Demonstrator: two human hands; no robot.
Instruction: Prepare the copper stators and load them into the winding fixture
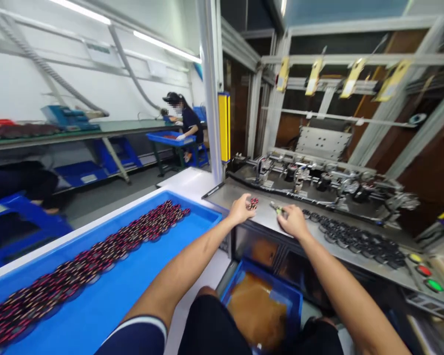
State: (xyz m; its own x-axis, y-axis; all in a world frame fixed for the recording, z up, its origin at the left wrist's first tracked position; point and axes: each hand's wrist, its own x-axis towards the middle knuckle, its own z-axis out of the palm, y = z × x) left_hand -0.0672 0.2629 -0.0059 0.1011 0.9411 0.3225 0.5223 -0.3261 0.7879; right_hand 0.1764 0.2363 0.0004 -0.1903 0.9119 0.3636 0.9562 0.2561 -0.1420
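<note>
My left hand (240,210) is closed on small round red-and-black parts (254,201), held above the front of the metal worktop (229,195). To its right, my right hand (294,222) has its fingers wrapped round a green-handled hand tool (278,209). The tool's narrow tip points toward the left hand; its exact kind is too small to make out. Beside the right hand lie black rings (350,236) in a long row on the worktop. Many similar red-and-black rings (107,251) fill part of a blue tray (203,212) at left.
Behind the worktop stands a machine with several metal fixtures (299,177). A yellow strip (224,127) marks the frame post. Yellow, red and green buttons (424,270) sit at right. A blue bin (294,301) is below. A co-worker (190,121) sits in the background.
</note>
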